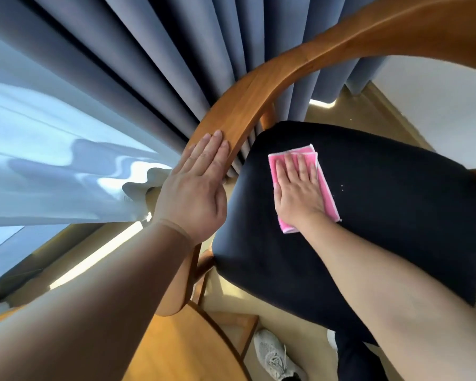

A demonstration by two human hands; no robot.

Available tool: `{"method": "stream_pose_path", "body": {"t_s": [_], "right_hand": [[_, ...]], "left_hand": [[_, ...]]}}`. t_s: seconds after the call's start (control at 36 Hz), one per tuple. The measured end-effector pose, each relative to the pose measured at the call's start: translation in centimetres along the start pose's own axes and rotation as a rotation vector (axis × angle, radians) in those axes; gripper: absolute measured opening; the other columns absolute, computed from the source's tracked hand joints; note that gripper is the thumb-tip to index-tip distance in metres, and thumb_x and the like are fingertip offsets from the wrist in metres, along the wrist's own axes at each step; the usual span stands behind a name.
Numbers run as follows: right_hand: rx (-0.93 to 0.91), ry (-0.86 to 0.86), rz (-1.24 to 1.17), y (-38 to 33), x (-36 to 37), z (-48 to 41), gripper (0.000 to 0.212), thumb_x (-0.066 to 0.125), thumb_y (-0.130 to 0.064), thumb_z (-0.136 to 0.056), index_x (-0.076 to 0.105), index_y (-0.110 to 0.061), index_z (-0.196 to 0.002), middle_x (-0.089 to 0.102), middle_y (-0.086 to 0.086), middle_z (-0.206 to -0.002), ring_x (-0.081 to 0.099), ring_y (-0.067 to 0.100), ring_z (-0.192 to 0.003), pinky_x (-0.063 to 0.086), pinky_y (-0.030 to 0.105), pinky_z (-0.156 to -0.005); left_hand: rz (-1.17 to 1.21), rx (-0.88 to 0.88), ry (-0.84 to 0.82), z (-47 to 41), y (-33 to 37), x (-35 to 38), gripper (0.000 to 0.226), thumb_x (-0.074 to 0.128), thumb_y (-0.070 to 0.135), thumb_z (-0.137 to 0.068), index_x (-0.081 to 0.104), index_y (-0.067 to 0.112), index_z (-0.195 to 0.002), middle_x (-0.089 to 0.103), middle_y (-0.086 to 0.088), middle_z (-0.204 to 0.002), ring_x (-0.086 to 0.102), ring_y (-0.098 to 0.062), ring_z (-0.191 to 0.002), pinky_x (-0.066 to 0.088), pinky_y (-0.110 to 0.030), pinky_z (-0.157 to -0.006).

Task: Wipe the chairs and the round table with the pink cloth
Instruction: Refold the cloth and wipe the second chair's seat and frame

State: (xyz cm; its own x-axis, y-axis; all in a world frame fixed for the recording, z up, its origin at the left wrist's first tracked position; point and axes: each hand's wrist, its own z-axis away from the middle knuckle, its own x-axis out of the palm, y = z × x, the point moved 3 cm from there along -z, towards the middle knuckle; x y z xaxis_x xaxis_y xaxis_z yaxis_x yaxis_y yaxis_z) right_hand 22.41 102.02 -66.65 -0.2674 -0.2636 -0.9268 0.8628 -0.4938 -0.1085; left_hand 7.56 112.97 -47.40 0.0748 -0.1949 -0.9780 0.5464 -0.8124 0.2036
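Observation:
A wooden chair with a curved armrest rail point(259, 89) and a black padded seat point(382, 204) fills the middle of the view. The folded pink cloth point(324, 188) lies flat on the left part of the seat. My right hand point(297, 188) presses on the cloth with straight, spread fingers. My left hand point(195, 188) rests flat on the curved rail, fingers straight and together. A curved edge of the wooden round table point(187, 350) shows at the bottom.
Blue-grey curtains point(149, 64) hang right behind the chair, with a sheer white curtain point(52, 160) at the left. Light wooden floor point(280, 312) lies below the chair. My grey sneaker point(272, 353) stands under the seat's front. A white wall point(437, 105) is at the right.

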Motion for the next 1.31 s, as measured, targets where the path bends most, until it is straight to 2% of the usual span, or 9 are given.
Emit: {"method": "stream_pose_path", "body": {"t_s": [0.11,0.25,0.44,0.69,0.81,0.94,1.11,1.22,1.31], "right_hand": [[0.006,-0.002,0.007,0.2,-2.4,-4.9,0.065,0.009,-0.040,-0.095,0.004,-0.014,-0.155,0.007,0.009,-0.162,0.001,0.034,-0.148,-0.002,0.050,-0.120],[0.062,0.031,0.018,0.8,-4.4,-8.7,0.064,0.008,-0.036,-0.095,0.017,-0.009,-0.152,0.025,0.011,-0.157,0.019,0.033,-0.145,0.008,0.049,-0.120],[0.036,0.041,0.045,1.5,-4.3,-8.1,0.065,0.003,-0.039,-0.096,0.013,-0.012,-0.154,0.021,0.009,-0.159,0.016,0.030,-0.147,0.006,0.045,-0.121],[0.131,0.053,0.018,4.3,-3.6,-6.4,0.065,0.000,-0.043,-0.097,0.006,-0.014,-0.155,0.010,0.009,-0.162,0.007,0.030,-0.149,0.003,0.044,-0.121],[0.219,0.068,0.009,5.3,-3.0,-5.4,0.067,-0.003,-0.045,-0.097,0.002,-0.013,-0.155,0.005,0.012,-0.162,0.003,0.032,-0.149,-0.001,0.044,-0.121],[0.273,0.066,-0.003,5.5,-1.2,-2.0,0.065,-0.005,-0.044,-0.097,-0.006,-0.010,-0.153,-0.001,0.014,-0.162,-0.001,0.035,-0.148,-0.002,0.046,-0.121],[0.294,0.030,-0.043,3.9,2.7,6.9,0.062,-0.001,-0.041,-0.098,-0.016,-0.009,-0.149,-0.010,0.015,-0.160,-0.010,0.034,-0.148,-0.003,0.048,-0.120],[0.235,-0.034,-0.076,1.2,5.7,14.6,0.064,-0.002,-0.041,-0.098,-0.011,-0.006,-0.150,-0.011,0.016,-0.159,-0.010,0.034,-0.148,0.001,0.051,-0.120],[0.174,-0.042,-0.100,0.0,6.9,18.0,0.063,0.013,-0.039,-0.099,0.006,-0.004,-0.151,0.004,0.016,-0.160,0.003,0.034,-0.148,0.010,0.051,-0.119]], "left_hand": [[-0.002,-0.009,0.014,0.0,-0.1,-0.1,0.057,0.040,0.018,-0.087,0.038,0.011,-0.144,0.034,-0.007,-0.150,0.025,-0.020,-0.141,0.012,-0.032,-0.118],[0.001,-0.007,0.010,0.0,0.0,-0.3,0.059,0.042,0.017,-0.086,0.037,0.010,-0.144,0.034,-0.008,-0.150,0.026,-0.021,-0.141,0.014,-0.034,-0.118],[-0.003,-0.015,0.006,0.1,0.0,-0.4,0.057,0.042,0.017,-0.087,0.038,0.010,-0.144,0.035,-0.007,-0.150,0.026,-0.020,-0.141,0.014,-0.033,-0.117],[0.009,-0.005,0.006,0.2,-0.1,-0.4,0.056,0.039,0.018,-0.089,0.037,0.009,-0.144,0.034,-0.008,-0.150,0.027,-0.022,-0.141,0.015,-0.034,-0.118],[0.022,0.009,0.006,0.2,-0.1,-0.4,0.056,0.035,0.020,-0.089,0.038,0.008,-0.143,0.035,-0.010,-0.150,0.028,-0.024,-0.140,0.021,-0.039,-0.116],[0.017,0.011,-0.001,0.1,-0.2,-0.2,0.058,0.029,0.025,-0.089,0.037,0.009,-0.144,0.035,-0.010,-0.150,0.028,-0.024,-0.141,0.022,-0.041,-0.116],[-0.003,0.010,0.011,0.2,0.0,-0.1,0.057,0.032,0.024,-0.089,0.038,0.009,-0.143,0.035,-0.010,-0.150,0.029,-0.025,-0.140,0.021,-0.039,-0.116],[-0.024,0.005,-0.003,0.2,0.1,-0.1,0.057,0.030,0.025,-0.090,0.036,0.010,-0.145,0.033,-0.010,-0.151,0.027,-0.025,-0.141,0.019,-0.039,-0.117],[-0.041,-0.001,-0.011,0.3,0.1,0.1,0.057,0.030,0.026,-0.091,0.032,0.012,-0.146,0.030,-0.009,-0.152,0.024,-0.024,-0.142,0.017,-0.038,-0.117]]}}
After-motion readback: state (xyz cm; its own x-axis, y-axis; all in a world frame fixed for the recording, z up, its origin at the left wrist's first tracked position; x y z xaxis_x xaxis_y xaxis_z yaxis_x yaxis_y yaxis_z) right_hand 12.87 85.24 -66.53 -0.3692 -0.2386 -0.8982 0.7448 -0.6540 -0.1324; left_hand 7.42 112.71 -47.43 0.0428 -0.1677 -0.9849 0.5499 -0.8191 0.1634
